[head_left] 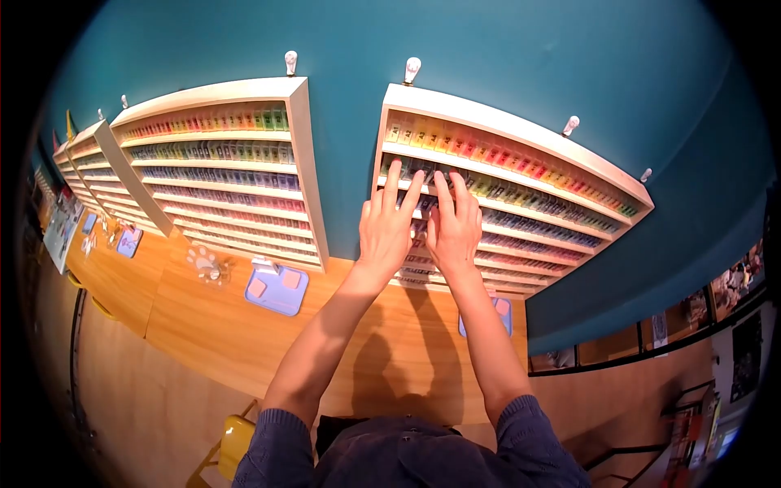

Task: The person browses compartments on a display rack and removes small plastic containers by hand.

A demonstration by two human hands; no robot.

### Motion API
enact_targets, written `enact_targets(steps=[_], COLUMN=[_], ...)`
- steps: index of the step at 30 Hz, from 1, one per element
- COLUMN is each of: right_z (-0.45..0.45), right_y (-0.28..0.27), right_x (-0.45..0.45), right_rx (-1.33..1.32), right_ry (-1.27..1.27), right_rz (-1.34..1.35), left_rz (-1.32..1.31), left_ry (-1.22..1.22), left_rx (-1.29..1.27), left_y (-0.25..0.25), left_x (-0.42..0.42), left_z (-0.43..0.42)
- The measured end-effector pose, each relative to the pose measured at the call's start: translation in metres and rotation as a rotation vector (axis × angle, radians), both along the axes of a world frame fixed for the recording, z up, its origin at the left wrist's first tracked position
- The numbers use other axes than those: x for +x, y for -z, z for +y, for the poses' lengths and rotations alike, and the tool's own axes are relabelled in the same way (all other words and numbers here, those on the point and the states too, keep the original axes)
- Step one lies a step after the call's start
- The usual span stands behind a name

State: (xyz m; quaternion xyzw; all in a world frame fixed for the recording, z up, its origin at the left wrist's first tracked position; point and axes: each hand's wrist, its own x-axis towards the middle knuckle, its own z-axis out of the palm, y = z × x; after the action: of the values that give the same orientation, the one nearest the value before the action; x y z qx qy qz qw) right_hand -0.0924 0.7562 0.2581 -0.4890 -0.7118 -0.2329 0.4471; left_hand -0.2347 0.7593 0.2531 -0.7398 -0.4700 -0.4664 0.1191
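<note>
Both my hands reach up to the right-hand wooden rack [521, 149], which holds rows of small labelled containers sorted by colour. My left hand [387, 228] has its fingers spread, with the fingertips at the dark containers of the second row near the rack's left side. Close beside it, my right hand [454, 229] is also open, its fingertips at the same row. Neither hand shows anything gripped. Parts of the lower rows are hidden behind my hands.
Another wooden rack [313, 175] stands to the left, with more beyond it. On the wooden table [203, 325] lie a blue tray [277, 302] with pink pieces and a clear paw-shaped item [210, 267]. A second blue tray [506, 319] sits by my right forearm. A yellow chair [236, 443] is below.
</note>
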Motion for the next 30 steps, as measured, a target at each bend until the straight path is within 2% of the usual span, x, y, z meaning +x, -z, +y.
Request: enact_targets(steps=[7, 12, 19, 21, 24, 30], right_z=[-0.003, -0.003, 0.006, 0.009, 0.01, 0.003], right_y=[-0.002, -0.006, -0.019, -0.023, -0.023, -0.006], right_x=[-0.001, -0.004, -0.031, -0.036, -0.035, -0.032], right_rx=[-0.003, -0.007, 0.021, -0.087, -0.105, -0.027], right_ry=[-0.006, 0.027, -0.063, 0.002, -0.011, -0.059], right_rz=[0.015, 0.003, 0.007, -0.03, -0.031, -0.015], left_rz=[-0.018, 0.013, -0.041, -0.006, -0.004, -0.03], left_ry=[0.013, -0.004, -0.004, -0.045, -0.069, -0.016], left_rx=[0.032, -0.047, -0.046, -0.09, -0.147, -0.056], left_y=[0.003, 0.003, -0.007, -0.005, -0.005, 0.004], left_x=[-0.004, -0.01, -0.011, -0.01, -0.007, -0.011], left_z=[-0.001, -0.003, 0.004, 0.007, 0.0, -0.005])
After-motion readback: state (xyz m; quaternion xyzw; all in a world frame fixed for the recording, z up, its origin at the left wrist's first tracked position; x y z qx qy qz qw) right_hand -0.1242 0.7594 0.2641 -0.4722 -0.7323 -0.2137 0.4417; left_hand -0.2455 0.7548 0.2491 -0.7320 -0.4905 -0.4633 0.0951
